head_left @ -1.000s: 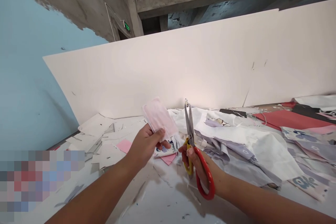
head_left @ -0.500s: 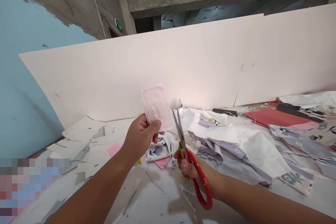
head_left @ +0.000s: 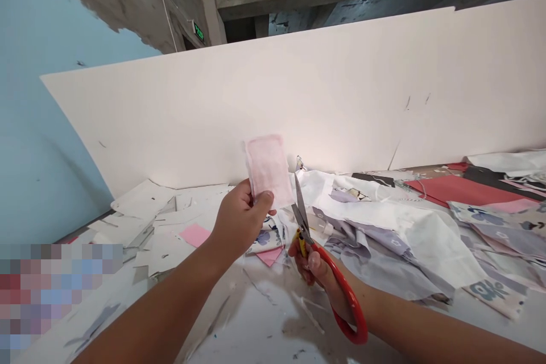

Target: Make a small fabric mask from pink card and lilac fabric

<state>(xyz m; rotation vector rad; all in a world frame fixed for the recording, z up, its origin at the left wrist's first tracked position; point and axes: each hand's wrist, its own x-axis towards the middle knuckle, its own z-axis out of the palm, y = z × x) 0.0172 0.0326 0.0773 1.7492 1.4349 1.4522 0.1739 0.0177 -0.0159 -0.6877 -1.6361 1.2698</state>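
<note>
Pinched between the thumb and fingers of my left hand (head_left: 243, 213) is a small rectangular piece of pale pink fabric (head_left: 269, 168), held upright with a seam line along its edges. My right hand (head_left: 318, 267) grips a pair of red-handled scissors (head_left: 352, 304). Their blades are parted and point up, close to the lower right edge of the pink piece. A yellow object (head_left: 302, 242), perhaps a pen or cutter, also sits in my right hand behind the scissors. Below my hands lies floral fabric (head_left: 261, 242) with a pink corner (head_left: 270, 256) under it.
White cards (head_left: 145, 202) are piled on the left beside a pink scrap (head_left: 194, 235). White and lavender cloth (head_left: 384, 227) spreads over the right, with red sheets (head_left: 443, 189) and floral pieces beyond. A white panel (head_left: 273, 91) stands along the back. Thread scraps litter the table (head_left: 251, 324).
Scissor blades have opened wider and tilted toward the pink fabric's lower right edge. The pink piece stands straighter. The whole view has shifted slightly.
</note>
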